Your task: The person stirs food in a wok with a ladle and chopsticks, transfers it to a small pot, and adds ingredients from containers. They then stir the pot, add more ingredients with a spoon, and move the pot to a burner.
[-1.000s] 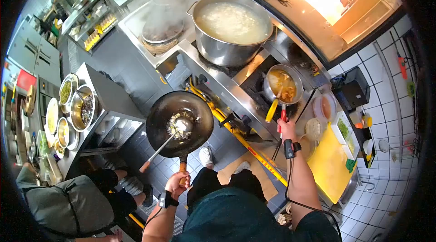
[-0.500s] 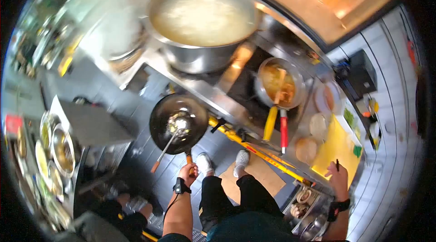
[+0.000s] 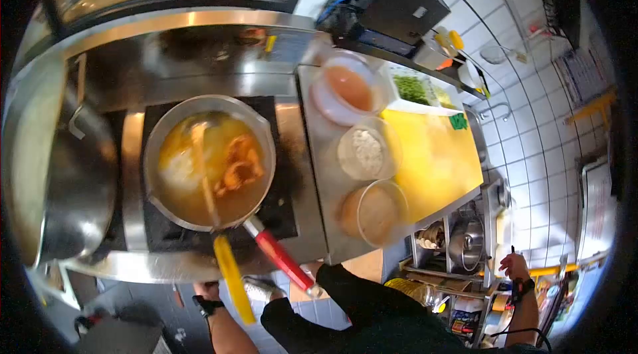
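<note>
Once withdrawn from saucepan (image 3: pixel 268 149), now unheld ahead of left hand (image 3: pixel 207 289): gripping dark stick (image 3: pixel 512 249) in right hand (image 3: pixel 516 266); cannot tell left's hold.

The steel stovetop (image 3: pixel 135 181) bears a large pot (image 3: pixel 80 181) at the left, partly out of view, and to its right a metal pan (image 3: pixel 268 148) over a black burner. On the steel counter (image 3: pixel 314 178) adjoining at the right stand a far tub (image 3: pixel 323 100), a middle tub (image 3: pixel 343 169) and a near tub (image 3: pixel 359 221). Right of these lies a yellow board (image 3: pixel 438 161), a small green item (image 3: pixel 458 121) at its far right corner.
</note>
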